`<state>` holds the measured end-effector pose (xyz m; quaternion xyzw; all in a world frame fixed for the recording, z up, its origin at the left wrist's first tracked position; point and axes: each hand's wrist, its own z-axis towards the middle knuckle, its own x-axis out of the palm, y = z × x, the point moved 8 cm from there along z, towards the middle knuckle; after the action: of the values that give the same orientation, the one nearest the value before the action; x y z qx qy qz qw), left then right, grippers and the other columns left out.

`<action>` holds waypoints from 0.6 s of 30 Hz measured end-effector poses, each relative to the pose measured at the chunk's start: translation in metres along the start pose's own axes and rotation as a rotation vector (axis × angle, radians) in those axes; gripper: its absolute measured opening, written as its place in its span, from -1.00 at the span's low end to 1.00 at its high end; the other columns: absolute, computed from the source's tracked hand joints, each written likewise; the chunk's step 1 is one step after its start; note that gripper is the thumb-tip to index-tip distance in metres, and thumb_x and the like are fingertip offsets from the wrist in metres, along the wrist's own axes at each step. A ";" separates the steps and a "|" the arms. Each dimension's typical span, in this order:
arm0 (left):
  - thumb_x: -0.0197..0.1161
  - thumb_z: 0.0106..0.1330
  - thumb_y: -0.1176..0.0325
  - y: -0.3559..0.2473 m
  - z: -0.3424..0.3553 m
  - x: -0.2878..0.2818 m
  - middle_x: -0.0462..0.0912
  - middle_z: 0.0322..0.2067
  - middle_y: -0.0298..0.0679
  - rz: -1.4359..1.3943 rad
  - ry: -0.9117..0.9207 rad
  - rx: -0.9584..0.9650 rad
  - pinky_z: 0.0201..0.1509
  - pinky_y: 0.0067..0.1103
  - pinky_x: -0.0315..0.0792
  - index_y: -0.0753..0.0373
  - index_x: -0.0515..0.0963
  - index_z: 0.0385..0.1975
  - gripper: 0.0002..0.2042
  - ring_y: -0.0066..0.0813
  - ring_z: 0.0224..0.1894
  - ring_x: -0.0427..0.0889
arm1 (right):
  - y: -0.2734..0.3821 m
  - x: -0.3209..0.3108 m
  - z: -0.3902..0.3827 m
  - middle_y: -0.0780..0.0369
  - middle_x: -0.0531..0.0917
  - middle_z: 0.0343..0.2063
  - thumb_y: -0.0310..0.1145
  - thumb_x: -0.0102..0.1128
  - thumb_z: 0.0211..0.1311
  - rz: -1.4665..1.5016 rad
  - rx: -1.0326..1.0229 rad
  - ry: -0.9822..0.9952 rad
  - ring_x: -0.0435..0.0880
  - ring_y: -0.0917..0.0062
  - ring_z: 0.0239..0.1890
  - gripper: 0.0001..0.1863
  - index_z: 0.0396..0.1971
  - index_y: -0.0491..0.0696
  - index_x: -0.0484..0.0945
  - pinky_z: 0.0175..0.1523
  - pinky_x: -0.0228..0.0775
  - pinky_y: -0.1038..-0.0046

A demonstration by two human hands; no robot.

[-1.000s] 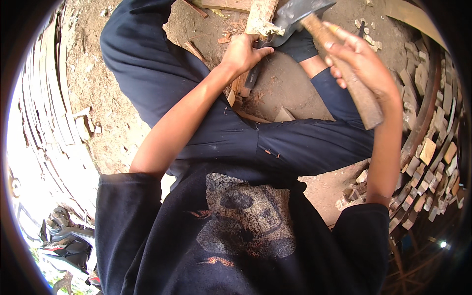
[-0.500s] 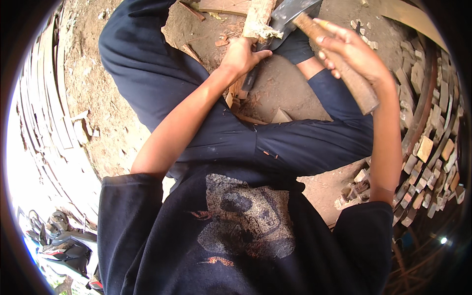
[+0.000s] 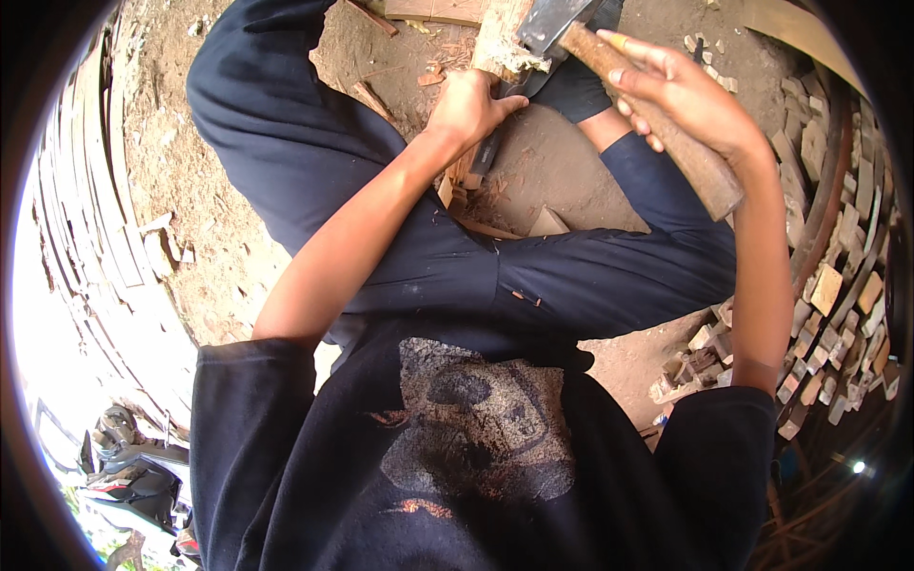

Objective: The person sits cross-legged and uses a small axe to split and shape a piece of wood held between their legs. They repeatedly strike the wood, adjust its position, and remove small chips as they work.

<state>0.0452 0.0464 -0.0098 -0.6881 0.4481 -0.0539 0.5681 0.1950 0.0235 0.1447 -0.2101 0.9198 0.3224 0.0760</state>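
Note:
My left hand (image 3: 466, 107) is closed round the near part of a length of wood (image 3: 502, 38), thumb pointing right. Pale frayed fibres (image 3: 512, 59) stick out of the wood just beyond my fingers. Below that hand a dark straight strip (image 3: 487, 152) shows, its kind unclear. My right hand (image 3: 681, 95) grips the wooden handle of a hatchet (image 3: 657, 133), fingers wrapped round its middle. The hatchet's dark metal head (image 3: 552, 24) is beside the wood at its right, close to the frayed patch; whether they touch I cannot tell.
My crossed legs (image 3: 590, 276) in dark trousers surround the work. Wood chips (image 3: 433, 76) and offcuts (image 3: 548, 222) lie on the dirt ground. Stacked wood pieces (image 3: 828, 314) stand at the right, long planks (image 3: 95, 181) at the left. A motorbike (image 3: 133, 476) is at the lower left.
The hatchet head has moved left toward the frayed part of the wood. My right hand and forearm have shifted slightly right. My left hand has stayed almost in place.

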 end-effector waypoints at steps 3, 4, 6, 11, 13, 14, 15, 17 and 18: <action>0.40 0.13 0.09 0.002 0.000 0.001 0.62 -0.64 0.00 0.011 -0.001 -0.009 -0.32 -0.34 0.53 0.41 0.64 -0.52 -0.61 -0.22 -0.57 0.64 | 0.020 -0.019 -0.004 0.34 0.47 -0.52 -0.29 0.07 0.36 0.012 -0.084 -0.164 0.43 0.76 -0.60 -0.37 0.37 -0.08 0.12 -0.60 0.33 0.71; 0.40 0.12 0.10 0.005 0.002 0.001 0.62 -0.64 0.00 0.015 0.000 -0.019 -0.33 -0.34 0.53 0.41 0.64 -0.52 -0.61 -0.22 -0.57 0.64 | 0.029 -0.022 -0.005 0.35 0.47 -0.52 -0.28 0.07 0.37 0.031 -0.123 -0.229 0.44 0.76 -0.60 -0.37 0.37 -0.09 0.12 -0.60 0.32 0.71; 0.40 0.12 0.10 0.006 0.002 0.005 0.62 -0.64 0.00 0.012 0.005 -0.027 -0.33 -0.34 0.53 0.41 0.64 -0.52 -0.62 -0.21 -0.57 0.64 | 0.032 -0.011 0.001 0.34 0.48 -0.55 -0.38 -0.03 0.40 0.323 -0.179 -0.200 0.44 0.71 -0.63 -0.41 0.38 -0.08 0.07 -0.58 0.34 0.68; 0.40 0.12 0.11 0.003 -0.001 0.001 0.63 -0.62 0.00 0.041 0.026 -0.029 -0.30 -0.34 0.54 0.39 0.65 -0.50 -0.63 -0.17 -0.54 0.65 | -0.012 0.013 0.003 0.35 0.43 -0.53 -0.31 0.03 0.39 0.084 -0.056 -0.029 0.39 0.75 -0.61 -0.39 0.38 -0.07 0.11 -0.60 0.31 0.69; 0.40 0.12 0.12 0.003 -0.002 0.004 0.63 -0.61 0.02 0.045 -0.012 0.019 -0.31 -0.33 0.53 0.39 0.64 -0.50 -0.64 -0.15 -0.53 0.66 | -0.011 0.014 -0.003 0.34 0.41 -0.54 -0.30 0.04 0.38 0.077 0.060 0.037 0.39 0.75 -0.61 -0.38 0.38 -0.03 0.11 -0.61 0.31 0.70; 0.39 0.12 0.12 0.005 0.000 0.006 0.63 -0.60 0.02 0.030 -0.009 0.009 -0.31 -0.32 0.52 0.39 0.64 -0.50 -0.64 -0.15 -0.53 0.66 | -0.008 0.008 -0.003 0.32 0.42 -0.55 -0.30 0.04 0.37 0.070 0.064 0.027 0.40 0.73 -0.60 -0.37 0.38 -0.06 0.09 -0.59 0.33 0.67; 0.39 0.13 0.12 0.006 0.001 0.006 0.63 -0.60 0.02 0.020 -0.002 -0.004 -0.31 -0.32 0.52 0.38 0.64 -0.49 -0.65 -0.14 -0.53 0.66 | -0.008 0.004 -0.003 0.31 0.43 -0.56 -0.30 0.04 0.36 0.068 0.067 0.019 0.41 0.70 -0.58 -0.35 0.38 -0.09 0.07 -0.57 0.35 0.63; 0.40 0.11 0.11 0.006 0.003 0.004 0.62 -0.59 0.08 0.003 0.000 -0.017 -0.28 -0.31 0.52 0.42 0.63 -0.51 -0.62 -0.07 -0.49 0.66 | -0.002 -0.007 -0.006 0.29 0.44 -0.56 -0.30 0.04 0.34 0.044 0.059 -0.023 0.42 0.68 -0.57 -0.33 0.38 -0.12 0.06 -0.55 0.38 0.61; 0.41 0.09 0.10 0.005 0.002 0.006 0.60 -0.57 0.13 -0.005 0.001 -0.021 -0.26 -0.30 0.52 0.45 0.61 -0.52 -0.59 -0.01 -0.45 0.66 | 0.004 -0.015 -0.007 0.30 0.45 -0.54 -0.28 0.06 0.35 0.086 0.018 -0.094 0.42 0.71 -0.58 -0.34 0.39 -0.07 0.07 -0.57 0.36 0.64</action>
<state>0.0470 0.0444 -0.0174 -0.6951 0.4473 -0.0508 0.5606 0.2067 0.0270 0.1571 -0.1543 0.9264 0.3264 0.1070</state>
